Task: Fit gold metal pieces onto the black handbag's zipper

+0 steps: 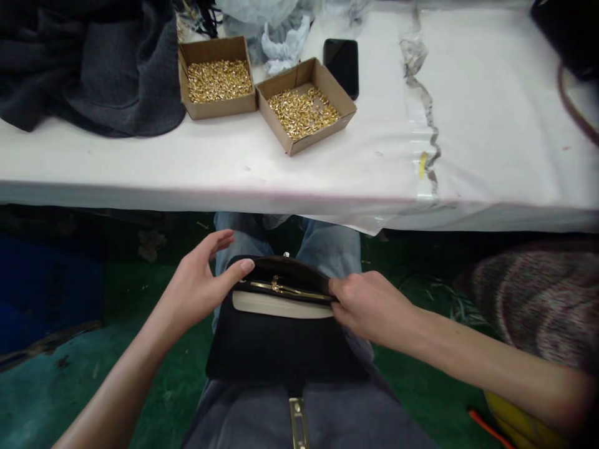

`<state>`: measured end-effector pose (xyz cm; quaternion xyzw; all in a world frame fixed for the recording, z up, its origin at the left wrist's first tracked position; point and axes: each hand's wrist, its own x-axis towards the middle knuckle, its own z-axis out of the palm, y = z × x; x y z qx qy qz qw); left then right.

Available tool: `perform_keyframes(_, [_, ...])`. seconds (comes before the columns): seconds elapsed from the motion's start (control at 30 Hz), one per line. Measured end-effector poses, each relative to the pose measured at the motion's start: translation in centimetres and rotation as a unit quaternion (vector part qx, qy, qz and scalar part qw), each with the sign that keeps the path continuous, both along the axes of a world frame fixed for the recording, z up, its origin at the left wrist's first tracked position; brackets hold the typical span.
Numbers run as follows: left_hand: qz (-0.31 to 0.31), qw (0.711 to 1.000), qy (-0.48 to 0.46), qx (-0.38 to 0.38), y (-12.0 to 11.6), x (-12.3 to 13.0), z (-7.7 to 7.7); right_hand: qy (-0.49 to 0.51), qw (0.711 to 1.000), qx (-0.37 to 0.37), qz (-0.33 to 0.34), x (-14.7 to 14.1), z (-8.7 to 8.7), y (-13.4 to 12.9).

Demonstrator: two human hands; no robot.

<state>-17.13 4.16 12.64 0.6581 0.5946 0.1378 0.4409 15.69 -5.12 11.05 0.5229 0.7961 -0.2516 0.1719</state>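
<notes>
A black bag lies on my lap with its flap folded down toward me and a gold clasp plate at the flap's end. Its mouth gapes, showing a gold zipper and a cream strip. My right hand grips the bag's right edge, fingers closed round it. At the upper left corner is my left hand, fingers apart, its thumb over the bag's opening and nothing held in it; whether the thumb touches the bag is unclear.
On the white table ahead stand two cardboard boxes of small gold pieces, a black phone, plastic bags and dark cloth. A patterned fabric is at the right, a blue object at the left.
</notes>
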Motion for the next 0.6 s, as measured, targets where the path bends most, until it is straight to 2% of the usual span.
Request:
perform_keyframes(0.07, [-0.009,0.996,-0.035,-0.086,-0.7,-1.3,-1.9,0.003,1.0,0.002,0.003,0.0,0.0,0.1])
perform_keyframes(0.17, [-0.016,0.986,-0.067,-0.151,-1.8,-2.5,-3.8,0.003,1.0,-0.004,0.002,-0.1,0.2,0.9])
perform_keyframes(0.3, [0.011,0.978,-0.125,-0.167,-1.8,-3.1,-3.6,0.0,1.0,-0.01,0.025,-0.3,1.2,2.7])
perform_keyframes(0.43, [-0.033,0.981,-0.116,-0.154,-1.6,-2.9,-3.2,-0.008,0.998,-0.004,0.056,-0.3,2.3,3.8])
perform_keyframes(0.6, [-0.082,0.972,-0.149,-0.163,-2.7,-2.8,-5.4,-0.03,0.998,-0.017,0.058,0.3,3.1,4.2])
